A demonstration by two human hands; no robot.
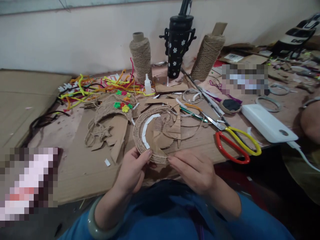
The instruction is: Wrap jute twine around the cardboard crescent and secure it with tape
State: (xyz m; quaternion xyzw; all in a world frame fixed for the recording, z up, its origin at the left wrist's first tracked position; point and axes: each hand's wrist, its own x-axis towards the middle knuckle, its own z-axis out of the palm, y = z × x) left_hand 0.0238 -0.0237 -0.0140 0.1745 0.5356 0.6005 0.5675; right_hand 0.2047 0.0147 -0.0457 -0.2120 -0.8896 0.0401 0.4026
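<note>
Between my hands is a curved, twine-covered crescent (139, 130) with a white paper strip (145, 130) along its inner edge. My left hand (133, 170) pinches its lower left part, thumb on top. My right hand (193, 168) is closed at the crescent's lower right end, fingertips together; loose twine (191, 136) trails in a loop nearby. Beyond lie cardboard scraps (163, 136). To the left rest another twine-wrapped piece with small colourful flowers (122, 106) and a twine star (102, 132).
Scissors with red and yellow handles (232, 146) and a white power bank (268, 123) lie at right. Two twine spools (140, 58) flank a black flowered tumbler (175, 50) at the back, near a small glue bottle (147, 86). Pipe cleaners (82, 88) pile up left. Another person's arm (311, 116) shows far right.
</note>
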